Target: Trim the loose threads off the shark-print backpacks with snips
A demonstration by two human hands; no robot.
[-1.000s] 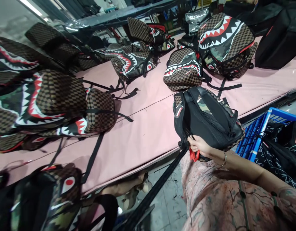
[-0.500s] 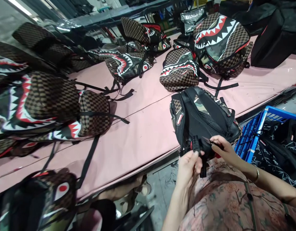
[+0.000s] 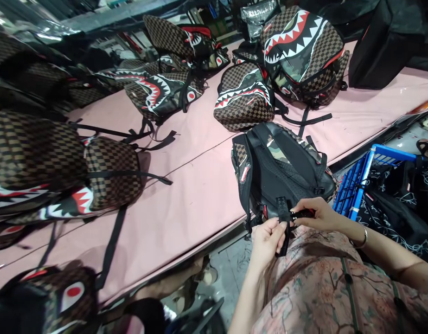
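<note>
A backpack (image 3: 283, 162) lies with its black padded back and shoulder straps upward at the table's near edge, in front of me. My left hand (image 3: 270, 237) is closed, thumb and fingers pinching a black webbing strap (image 3: 282, 208) at the backpack's near end. The strap's loose tail hangs below the fingers. My right hand (image 3: 316, 214) is closed round a small dark tool (image 3: 303, 214) that looks like thread snips. Its tip meets the strap just beside my left fingertips. The fingers partly hide the tool.
Checked backpacks with shark-mouth prints, one of them a large backpack (image 3: 304, 51), lie along the pink-covered table (image 3: 186, 199). A blue crate (image 3: 354, 185) holding black items with white threads stands at right. Another person's arm (image 3: 165, 285) shows below the table edge.
My view has shifted, so the table's contents sit further left. My right hand has brought the tool closer to my left fingers, against the strap.
</note>
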